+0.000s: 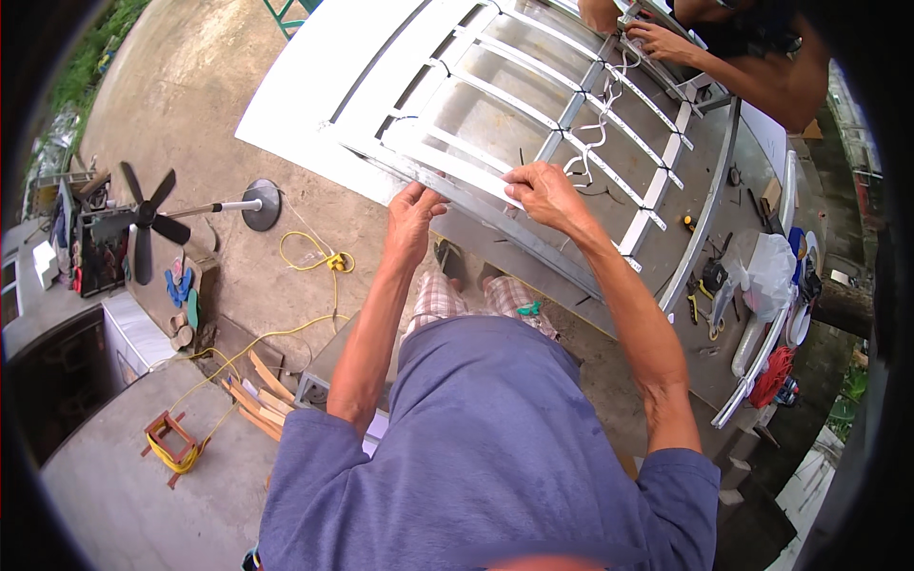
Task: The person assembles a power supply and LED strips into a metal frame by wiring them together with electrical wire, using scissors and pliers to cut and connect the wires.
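Observation:
In front of me a rectangular metal frame [555,145] lies across a work table, with several white LED strips [519,55] running across it. Black ties fasten strips to the bars, and loose white wires [598,133] curl between them. My right hand [550,197] pinches the near end of the closest white strip [455,169], just above the frame's front bar. At that bar's left part, my left hand [415,217] has its fingers curled closed against the metal edge. Its fingertips are partly hidden.
Another person's hands [657,43] work at the frame's far right corner. Pliers [693,303], scissors [716,319], a plastic bag [764,276] and red wire [771,376] lie on the right. A standing fan [145,217] and a yellow cord [286,335] lie on the floor at left.

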Action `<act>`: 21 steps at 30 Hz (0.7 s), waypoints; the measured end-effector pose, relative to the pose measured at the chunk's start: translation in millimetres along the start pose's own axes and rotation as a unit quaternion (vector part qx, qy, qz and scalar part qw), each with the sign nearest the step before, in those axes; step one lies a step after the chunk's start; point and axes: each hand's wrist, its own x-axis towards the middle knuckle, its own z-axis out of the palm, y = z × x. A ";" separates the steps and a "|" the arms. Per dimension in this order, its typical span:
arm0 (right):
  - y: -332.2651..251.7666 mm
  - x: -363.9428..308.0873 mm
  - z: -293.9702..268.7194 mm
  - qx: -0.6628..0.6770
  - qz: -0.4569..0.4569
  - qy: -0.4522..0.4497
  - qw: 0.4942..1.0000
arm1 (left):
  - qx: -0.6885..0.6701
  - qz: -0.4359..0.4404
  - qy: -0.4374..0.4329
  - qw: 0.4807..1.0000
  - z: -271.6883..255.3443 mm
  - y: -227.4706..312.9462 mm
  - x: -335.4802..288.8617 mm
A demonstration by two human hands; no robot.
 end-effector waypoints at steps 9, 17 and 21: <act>19.1 -0.6 19.9 -0.237 -0.129 0.044 0.962 | 0.005 -0.078 0.002 0.997 32.1 -6.9 29.2; 25.3 -14.7 -11.1 -0.117 -0.092 0.099 0.984 | -0.030 -0.078 0.031 0.996 35.7 -0.7 19.5; 42.4 -34.9 -9.7 -0.108 -0.111 0.046 0.987 | 0.017 -0.076 0.026 0.997 32.0 -1.6 17.0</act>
